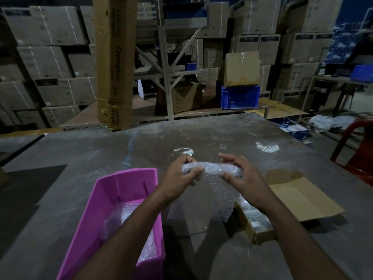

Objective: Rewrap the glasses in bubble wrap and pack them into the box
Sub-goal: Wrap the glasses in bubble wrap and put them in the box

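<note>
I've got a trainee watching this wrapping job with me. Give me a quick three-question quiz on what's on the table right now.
1. True or false: both hands grip the bubble-wrapped bundle above the table.
2. What lies inside the pink bin? A) bare glasses B) bubble wrap C) tape rolls
3. On which side of the person does the open cardboard box lie?

Key:
1. True: the left hand grips one end and the right hand the other.
2. B: bubble wrap fills its bottom.
3. The right side, partly under the right forearm.
</note>
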A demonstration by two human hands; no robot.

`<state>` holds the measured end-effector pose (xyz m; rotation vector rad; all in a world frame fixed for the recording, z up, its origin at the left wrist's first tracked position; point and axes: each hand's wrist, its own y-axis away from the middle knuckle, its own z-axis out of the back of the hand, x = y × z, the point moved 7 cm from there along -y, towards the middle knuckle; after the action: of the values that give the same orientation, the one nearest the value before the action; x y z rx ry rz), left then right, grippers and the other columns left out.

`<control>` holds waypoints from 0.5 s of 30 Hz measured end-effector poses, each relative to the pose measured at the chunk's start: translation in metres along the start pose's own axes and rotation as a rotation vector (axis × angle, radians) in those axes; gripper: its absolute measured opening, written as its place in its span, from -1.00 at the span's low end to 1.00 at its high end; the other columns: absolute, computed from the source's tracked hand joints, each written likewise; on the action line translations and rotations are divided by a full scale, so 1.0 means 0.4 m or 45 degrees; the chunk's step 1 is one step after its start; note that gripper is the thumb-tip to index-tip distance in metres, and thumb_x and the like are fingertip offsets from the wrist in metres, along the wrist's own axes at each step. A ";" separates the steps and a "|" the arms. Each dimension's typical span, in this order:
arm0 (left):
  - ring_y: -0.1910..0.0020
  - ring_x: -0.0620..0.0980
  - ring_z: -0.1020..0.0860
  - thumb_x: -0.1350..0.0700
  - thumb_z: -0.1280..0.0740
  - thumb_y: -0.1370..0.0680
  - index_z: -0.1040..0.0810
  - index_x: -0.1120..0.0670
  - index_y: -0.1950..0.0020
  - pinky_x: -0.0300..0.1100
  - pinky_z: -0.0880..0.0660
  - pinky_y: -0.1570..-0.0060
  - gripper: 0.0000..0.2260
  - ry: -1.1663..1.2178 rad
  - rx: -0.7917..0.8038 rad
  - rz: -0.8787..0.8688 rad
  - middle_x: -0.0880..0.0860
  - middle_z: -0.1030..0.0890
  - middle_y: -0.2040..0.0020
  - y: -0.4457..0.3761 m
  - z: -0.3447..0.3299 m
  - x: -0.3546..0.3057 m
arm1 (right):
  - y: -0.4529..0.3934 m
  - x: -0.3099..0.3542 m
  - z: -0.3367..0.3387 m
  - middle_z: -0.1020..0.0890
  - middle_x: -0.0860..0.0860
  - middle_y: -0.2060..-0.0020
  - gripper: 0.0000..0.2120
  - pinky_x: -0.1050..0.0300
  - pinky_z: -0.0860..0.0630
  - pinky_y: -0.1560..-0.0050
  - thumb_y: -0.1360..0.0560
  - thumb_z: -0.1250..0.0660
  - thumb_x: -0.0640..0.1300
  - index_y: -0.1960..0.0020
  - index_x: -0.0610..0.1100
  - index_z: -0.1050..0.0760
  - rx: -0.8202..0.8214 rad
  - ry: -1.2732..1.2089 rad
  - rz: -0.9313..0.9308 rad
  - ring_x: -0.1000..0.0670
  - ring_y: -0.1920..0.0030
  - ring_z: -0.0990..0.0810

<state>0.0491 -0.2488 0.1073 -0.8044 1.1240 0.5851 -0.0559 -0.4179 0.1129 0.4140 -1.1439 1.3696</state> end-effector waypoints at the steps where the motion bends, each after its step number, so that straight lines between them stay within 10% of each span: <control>1: 0.26 -0.01 -0.60 0.18 -0.40 -0.59 -0.45 0.20 -0.04 -0.12 -0.57 0.24 -0.84 0.017 -0.005 0.006 0.08 -0.62 0.20 0.002 0.002 -0.001 | 0.000 0.001 -0.002 -0.51 0.19 -0.20 -0.57 0.43 -0.46 -0.07 -0.49 -0.48 -0.02 -0.33 0.18 -0.51 0.014 0.034 0.010 0.36 -0.20 -0.46; 7: 0.14 0.05 -0.62 0.16 -0.37 -0.61 -0.47 -0.01 -0.40 -0.07 -0.61 0.13 -0.65 0.141 0.062 -0.007 0.20 -0.64 -0.05 0.008 0.010 -0.015 | -0.016 -0.010 -0.002 -0.60 0.08 0.03 -0.83 0.31 -0.54 0.06 -0.54 -0.44 -0.16 -0.07 0.07 -0.65 -0.015 0.041 0.011 0.17 0.05 -0.61; 15: 0.16 0.03 -0.59 0.13 -0.56 -0.43 -0.67 0.16 -0.01 -0.07 -0.55 0.13 -0.78 0.112 -0.014 -0.009 0.14 -0.69 0.09 0.008 0.024 0.000 | -0.013 -0.021 -0.007 -0.54 0.26 -0.17 -0.70 0.36 -0.48 -0.01 -0.66 -0.23 -0.10 -0.34 0.16 -0.49 -0.006 -0.135 -0.098 0.29 -0.15 -0.53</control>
<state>0.0521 -0.2393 0.1086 -0.8502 1.1989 0.5543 -0.0486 -0.4213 0.1067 0.5272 -1.2050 1.2899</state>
